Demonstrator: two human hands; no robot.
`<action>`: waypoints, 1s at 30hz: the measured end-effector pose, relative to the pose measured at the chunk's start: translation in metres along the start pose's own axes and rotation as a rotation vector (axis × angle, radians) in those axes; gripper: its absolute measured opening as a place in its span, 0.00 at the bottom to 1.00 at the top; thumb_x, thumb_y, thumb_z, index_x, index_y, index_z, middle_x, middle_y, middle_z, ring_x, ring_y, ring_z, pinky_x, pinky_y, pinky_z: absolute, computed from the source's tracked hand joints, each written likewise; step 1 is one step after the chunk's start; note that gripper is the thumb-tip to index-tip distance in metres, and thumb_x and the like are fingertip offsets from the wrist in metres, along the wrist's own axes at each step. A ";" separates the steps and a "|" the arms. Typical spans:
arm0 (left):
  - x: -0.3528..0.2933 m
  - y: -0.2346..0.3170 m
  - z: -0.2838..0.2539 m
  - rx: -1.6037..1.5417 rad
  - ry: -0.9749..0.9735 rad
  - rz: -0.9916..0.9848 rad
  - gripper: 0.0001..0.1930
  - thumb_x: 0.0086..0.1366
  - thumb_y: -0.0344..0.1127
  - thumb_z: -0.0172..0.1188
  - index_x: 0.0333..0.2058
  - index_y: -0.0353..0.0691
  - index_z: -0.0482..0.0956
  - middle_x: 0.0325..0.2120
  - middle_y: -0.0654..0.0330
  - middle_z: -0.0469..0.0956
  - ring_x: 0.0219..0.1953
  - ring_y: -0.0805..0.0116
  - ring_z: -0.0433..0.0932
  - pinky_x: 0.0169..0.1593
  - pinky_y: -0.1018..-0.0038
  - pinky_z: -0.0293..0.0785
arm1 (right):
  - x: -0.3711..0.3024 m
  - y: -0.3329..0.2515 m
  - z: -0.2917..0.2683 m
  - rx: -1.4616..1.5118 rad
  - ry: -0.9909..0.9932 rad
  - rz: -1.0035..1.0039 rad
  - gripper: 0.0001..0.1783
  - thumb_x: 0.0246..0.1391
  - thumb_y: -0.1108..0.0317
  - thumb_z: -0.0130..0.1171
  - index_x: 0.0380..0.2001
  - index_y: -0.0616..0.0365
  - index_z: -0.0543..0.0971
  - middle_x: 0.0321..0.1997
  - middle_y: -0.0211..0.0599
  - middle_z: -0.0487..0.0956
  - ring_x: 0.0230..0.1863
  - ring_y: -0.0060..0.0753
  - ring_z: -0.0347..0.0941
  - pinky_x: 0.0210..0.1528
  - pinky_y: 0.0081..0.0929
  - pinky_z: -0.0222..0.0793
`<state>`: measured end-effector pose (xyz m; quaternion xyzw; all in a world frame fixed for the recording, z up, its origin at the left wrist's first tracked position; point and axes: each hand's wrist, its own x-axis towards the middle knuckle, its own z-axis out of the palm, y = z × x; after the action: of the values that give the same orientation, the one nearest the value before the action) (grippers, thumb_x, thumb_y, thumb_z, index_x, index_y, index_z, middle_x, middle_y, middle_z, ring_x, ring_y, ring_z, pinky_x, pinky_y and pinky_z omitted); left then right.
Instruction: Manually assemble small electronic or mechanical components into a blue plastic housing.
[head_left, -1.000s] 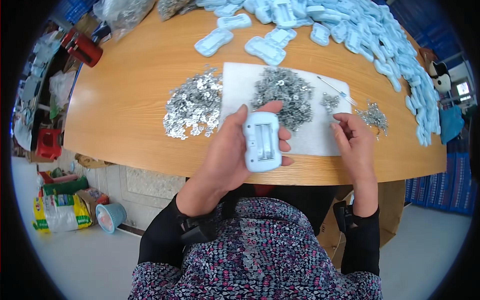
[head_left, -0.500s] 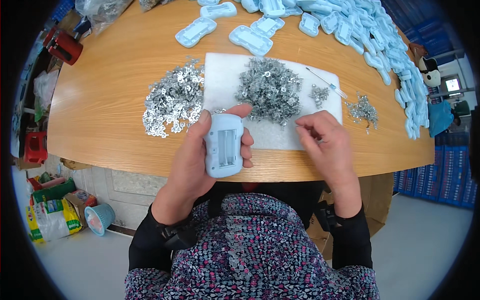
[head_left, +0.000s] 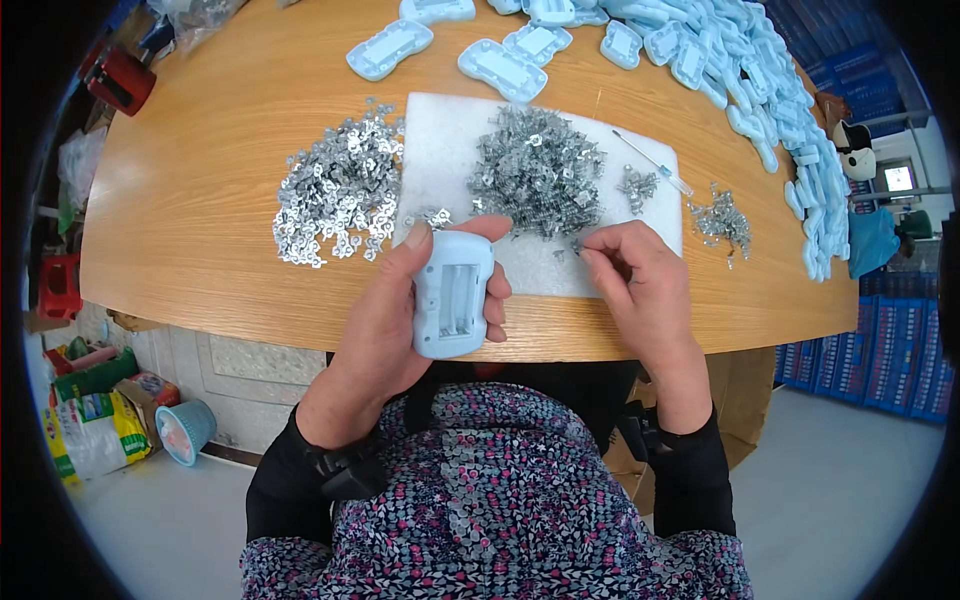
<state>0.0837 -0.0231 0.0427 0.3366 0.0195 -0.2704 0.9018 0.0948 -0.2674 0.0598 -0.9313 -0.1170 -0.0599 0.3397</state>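
My left hand (head_left: 385, 310) is wrapped round a light blue plastic casing (head_left: 427, 300) with its open battery compartment facing up. Small metal pieces show at the lower end of that compartment. My right hand (head_left: 645, 285) is closed in a pinch by the lower right edge of a heap of springy metal battery contacts (head_left: 540, 175). A tiny metal battery contact (head_left: 577, 246) shows at its fingertips, partly hidden by them. Under the heap lies a white foam sheet (head_left: 440, 130).
Flat metal plates (head_left: 345, 190) are piled left of the foam. A thin screwdriver-like tool (head_left: 650, 158) and a small cluster of contacts (head_left: 637, 187) lie on its right side. More metal bits (head_left: 722, 222) sit beyond. Many blue casings (head_left: 740, 80) cover the table's far right.
My right hand has shifted slightly left, toward the lower edge of the heap. My left hand still holds the casing in nearly the same pose. The whole view has moved a little.
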 end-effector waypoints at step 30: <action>0.022 -0.012 0.036 0.130 0.028 -0.165 0.23 0.71 0.44 0.55 0.58 0.37 0.69 0.31 0.59 0.79 0.30 0.71 0.80 0.36 0.70 0.81 | -0.017 -0.026 -0.014 0.698 -0.107 0.260 0.02 0.57 0.75 0.62 0.34 0.62 0.79 0.30 0.30 0.78 0.31 0.18 0.73 0.34 0.20 0.70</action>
<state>0.0914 -0.0638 0.0585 0.3955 0.0422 -0.3396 0.8523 0.0715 -0.2603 0.0834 -0.7684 -0.0288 0.0761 0.6348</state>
